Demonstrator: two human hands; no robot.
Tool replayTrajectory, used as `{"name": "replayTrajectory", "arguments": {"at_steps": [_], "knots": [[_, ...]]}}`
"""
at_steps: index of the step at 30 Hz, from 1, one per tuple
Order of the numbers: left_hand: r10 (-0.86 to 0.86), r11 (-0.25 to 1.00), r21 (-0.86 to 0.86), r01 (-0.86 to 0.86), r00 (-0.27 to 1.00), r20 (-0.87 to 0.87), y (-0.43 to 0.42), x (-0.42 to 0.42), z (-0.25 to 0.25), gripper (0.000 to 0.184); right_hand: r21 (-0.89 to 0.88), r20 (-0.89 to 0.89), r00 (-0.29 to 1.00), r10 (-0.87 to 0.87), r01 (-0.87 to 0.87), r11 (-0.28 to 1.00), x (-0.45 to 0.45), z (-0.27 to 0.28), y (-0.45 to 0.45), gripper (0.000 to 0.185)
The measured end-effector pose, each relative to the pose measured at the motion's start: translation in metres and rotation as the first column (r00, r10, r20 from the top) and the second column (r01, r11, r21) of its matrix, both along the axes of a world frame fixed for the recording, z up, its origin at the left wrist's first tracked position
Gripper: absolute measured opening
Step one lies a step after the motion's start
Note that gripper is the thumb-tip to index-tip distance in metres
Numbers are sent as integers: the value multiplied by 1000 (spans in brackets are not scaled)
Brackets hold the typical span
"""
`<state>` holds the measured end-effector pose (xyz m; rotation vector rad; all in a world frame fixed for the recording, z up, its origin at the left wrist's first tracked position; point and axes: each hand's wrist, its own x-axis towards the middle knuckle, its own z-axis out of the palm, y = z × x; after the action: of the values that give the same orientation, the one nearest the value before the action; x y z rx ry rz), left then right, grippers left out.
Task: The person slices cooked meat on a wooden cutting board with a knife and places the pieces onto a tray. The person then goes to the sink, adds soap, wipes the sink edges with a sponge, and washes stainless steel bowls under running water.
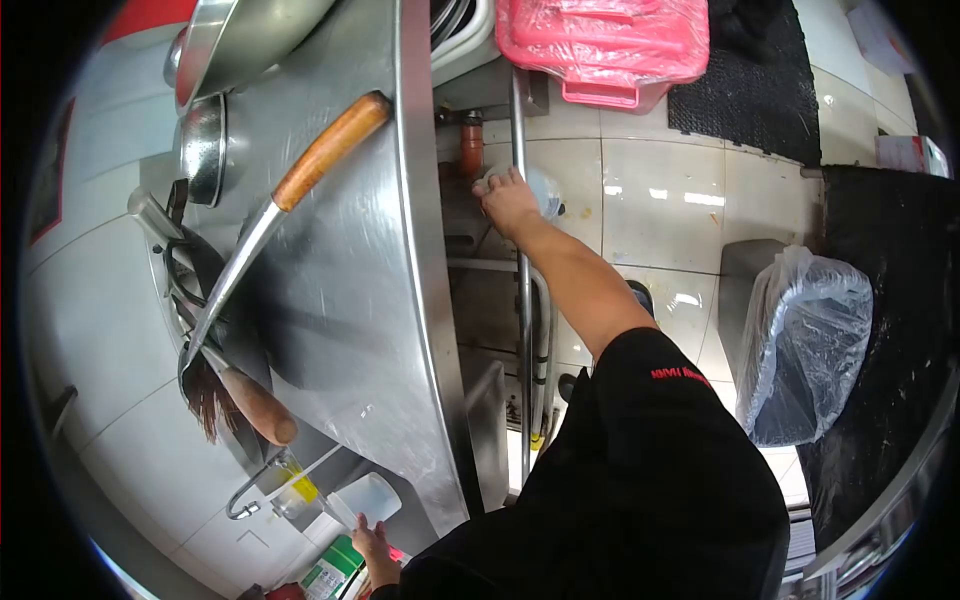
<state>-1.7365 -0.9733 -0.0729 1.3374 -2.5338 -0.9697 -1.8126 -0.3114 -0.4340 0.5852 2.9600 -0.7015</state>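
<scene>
My right hand (508, 203) reaches down beside the steel table, past an upright metal pipe. Its fingers curl over a whitish, translucent plastic container (545, 190), which the hand and pipe partly hide. At the lower left, my left hand (371, 543) is by the sink area. Its fingers are bent at the edge of another translucent white plastic container (367, 500); the grip is partly hidden. A long-handled tool with a wooden grip (332, 150) lies slanted across the steel table (345, 300), away from both hands.
Metal bowls (205, 150) and several utensils stand along the wall side. A pink lidded bin (605, 40) wrapped in plastic is at the top. A lined waste bin (810, 345) stands right on the tiled floor, near black mats (880, 260). A faucet (245, 505) is lower left.
</scene>
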Motion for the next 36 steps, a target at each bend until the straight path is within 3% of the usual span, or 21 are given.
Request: {"name": "replayTrajectory", "arguments": {"at_steps": [2, 6, 10, 12, 17, 19, 22, 23, 24, 25, 27, 29, 32, 33, 34, 35, 36], "knots": [[61, 997, -56, -59, 998, 31, 8, 4, -4, 57, -159, 63, 994, 89, -78, 984, -16, 1, -4, 37], [76, 997, -10, -75, 996, 36, 19, 10, -15, 59, -298, 138, 990, -43, 83, 951, -10, 11, -34, 37], [80, 995, 39, -88, 982, 170, 20, 10, -11, 63, -419, 248, 969, -18, 124, 899, -18, -13, -56, 38], [83, 996, 31, -87, 991, 104, 25, 14, -14, 69, -470, 281, 959, -17, 153, 869, -22, -13, -54, 37], [94, 995, 1, -95, 985, 143, 30, 10, -16, 68, -532, 211, 978, -1, 116, 839, -35, 5, -55, 31], [33, 998, 54, -39, 993, 116, 32, 9, -12, 63, -568, 171, 985, 22, 81, 819, -28, 37, -50, 29], [-33, 997, 75, 26, 995, 93, 15, 4, -3, 51, -564, 119, 989, -92, 144, 813, -14, 90, -29, 27], [-39, 996, 79, 33, 996, 81, 10, 1, -2, 50, -616, 134, 974, -184, 227, 755, -3, 106, -21, 25], [-47, 995, 87, 41, 997, 68, 10, 0, -4, 49, -625, 47, 961, -273, 241, 743, -4, 81, -26, 28], [-40, 992, 123, 39, 999, 10, 15, 0, -1, 47, -628, -112, 870, -480, 313, 712, 15, 92, -20, 28], [-84, 990, 110, 89, 996, -42, 12, -9, -2, 37, -772, -78, 737, -672, 381, 508, 45, 108, -5, 27], [-129, 986, 90, 137, 987, -92, 0, -15, -5, 30, -755, -120, 755, -644, 352, 553, 94, 135, 20, 24], [-240, 957, 131, 259, 960, -143, -25, -39, -18, 30, -672, -369, 714, -595, 237, 702, 179, 172, 36, 23], [-319, 944, 55, 327, 941, -117, -26, -43, -20, 31, -608, -429, 714, -554, 225, 762, 206, 195, 40, 22], [-421, 900, -132, 416, 907, -10, -21, -47, -23, 32, -440, -516, 740, -432, 204, 875, 234, 212, 44, 23], [-502, 806, -300, 511, 858, 111, -5, -51, -19, 34, -256, -572, 765, -295, 176, 951, 258, 232, 44, 24], [-552, 740, -364, 565, 820, 150, 3, -53, -17, 35, -177, -563, 789, -245, 175, 969, 277, 258, 40, 25]]}}
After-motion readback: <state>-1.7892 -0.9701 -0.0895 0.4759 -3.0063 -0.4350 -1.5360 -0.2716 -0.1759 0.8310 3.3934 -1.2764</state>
